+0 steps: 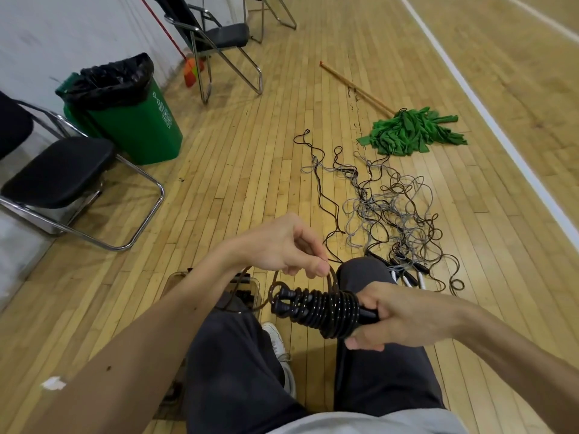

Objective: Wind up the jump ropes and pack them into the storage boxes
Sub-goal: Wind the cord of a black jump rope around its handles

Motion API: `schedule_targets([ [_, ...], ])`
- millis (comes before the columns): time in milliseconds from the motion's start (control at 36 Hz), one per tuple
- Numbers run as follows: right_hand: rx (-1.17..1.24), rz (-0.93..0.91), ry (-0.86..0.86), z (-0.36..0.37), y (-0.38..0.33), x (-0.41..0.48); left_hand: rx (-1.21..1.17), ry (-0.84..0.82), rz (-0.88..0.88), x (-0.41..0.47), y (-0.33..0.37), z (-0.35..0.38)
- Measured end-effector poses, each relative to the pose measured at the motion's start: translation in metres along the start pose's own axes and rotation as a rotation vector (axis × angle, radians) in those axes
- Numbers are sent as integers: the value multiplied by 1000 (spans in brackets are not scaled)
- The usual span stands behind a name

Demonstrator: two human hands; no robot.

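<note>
Head view looks down over the person's lap to a wooden gym floor (250, 145). The right hand (398, 314) grips one end of a black jump rope (326, 308), fingers curled round its two handles (283, 302), which lie side by side and point left. The cord is wound in tight turns round the handles, just beside the right hand's fingers. The left hand (282, 245) hovers right above the coil and pinches a loose strand of the same cord between thumb and fingertips — the strand arches down into the windings. Another slack loop hangs off the coil's left end.

Below the left forearm, on the floor by the left leg, stands a clear storage box (174, 278) with dark ropes inside. Beyond the right knee (360, 277) lies a tangled pile of ropes (388, 211), black and grey, with a few black and white handles at its near edge. Farther off rest a green mop (410, 133), a green bin (134, 126) lined with a black bag, and a black folding chair (59, 173) by the wall.
</note>
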State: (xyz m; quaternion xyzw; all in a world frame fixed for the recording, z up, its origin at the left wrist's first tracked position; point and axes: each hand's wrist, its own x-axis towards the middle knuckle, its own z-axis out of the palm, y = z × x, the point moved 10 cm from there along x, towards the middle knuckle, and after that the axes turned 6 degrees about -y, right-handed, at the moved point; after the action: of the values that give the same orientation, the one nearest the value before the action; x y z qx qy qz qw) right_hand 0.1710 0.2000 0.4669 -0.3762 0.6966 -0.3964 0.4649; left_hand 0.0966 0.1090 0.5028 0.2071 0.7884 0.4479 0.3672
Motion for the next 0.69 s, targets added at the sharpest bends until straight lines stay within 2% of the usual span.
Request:
schedule_targets([
  [250,170,-137,76,-11,-11,0,-197,100,80,0,-13,7],
  [389,248,-185,176,-26,-7,-1,-96,162,79,-3,-14,12],
  [472,313,-184,244,-36,0,-2,-84,207,27,-2,-19,11],
  [583,329,-155,368,-49,10,-2,-229,268,9,2,-29,11],
  [694,376,-101,473,-59,25,-1,-278,246,-16,8,-38,21],
])
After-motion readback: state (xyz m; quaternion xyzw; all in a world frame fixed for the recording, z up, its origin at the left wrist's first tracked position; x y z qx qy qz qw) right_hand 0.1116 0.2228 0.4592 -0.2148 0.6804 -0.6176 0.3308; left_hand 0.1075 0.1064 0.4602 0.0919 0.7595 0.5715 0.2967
